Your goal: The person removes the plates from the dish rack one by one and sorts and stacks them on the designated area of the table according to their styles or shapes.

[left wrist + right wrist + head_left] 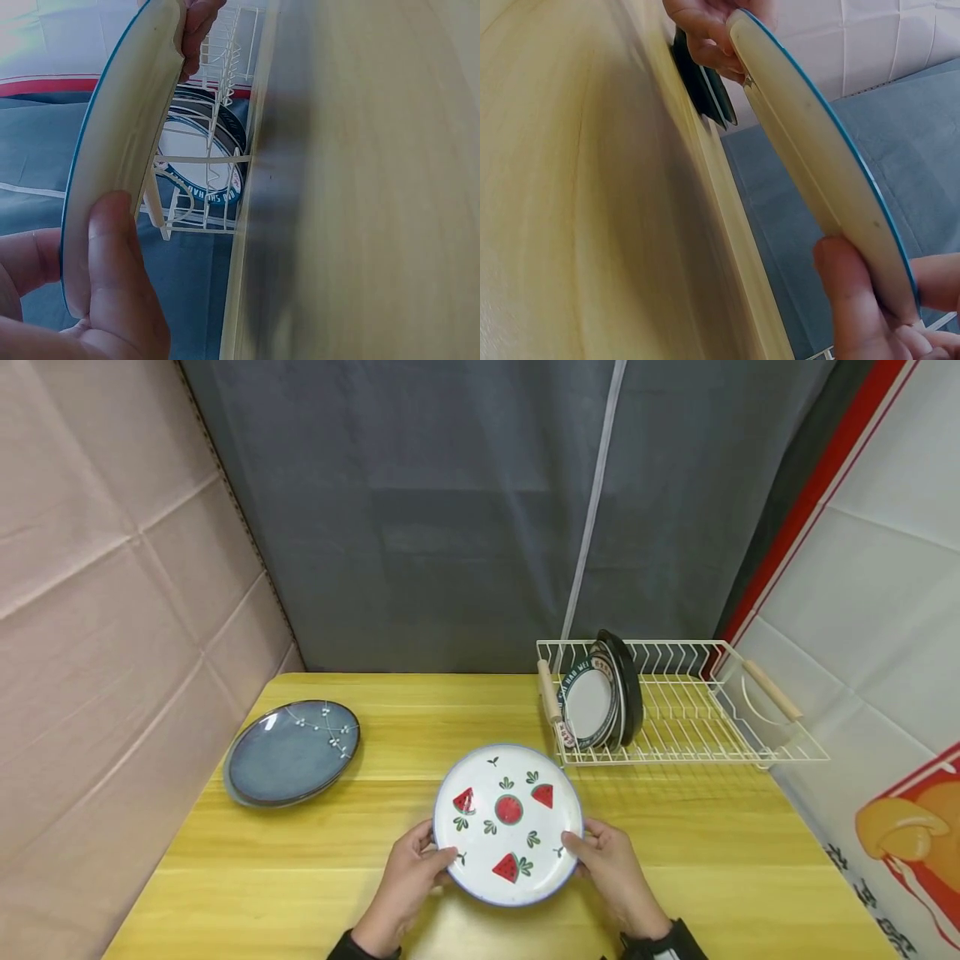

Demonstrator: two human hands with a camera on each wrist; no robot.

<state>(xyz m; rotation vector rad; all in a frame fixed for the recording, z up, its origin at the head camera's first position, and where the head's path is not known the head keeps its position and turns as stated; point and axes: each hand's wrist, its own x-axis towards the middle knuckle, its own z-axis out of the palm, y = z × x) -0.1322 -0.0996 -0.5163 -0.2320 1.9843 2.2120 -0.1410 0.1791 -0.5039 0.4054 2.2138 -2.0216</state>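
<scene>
A round white plate (pixel 508 825) with a blue rim and painted watermelon slices is held up over the table, its face toward the head camera. My left hand (pixel 409 878) grips its left edge, thumb on the front and fingers behind. On the opposite edge my right hand (pixel 611 872) pinches it the same way. The wrist views show the plate's pale underside (pixel 124 127) with its raised foot ring, above the wood and its shadow.
At the left of the wooden table (pixel 315 860) lie blue-grey plates (pixel 288 760), stacked, the top one with a white blossom branch. A cream wire dish rack (pixel 697 752) with wooden handles stands back right, several plates (pixel 588 706) upright at its left end. Behind hangs a grey curtain (pixel 420 527).
</scene>
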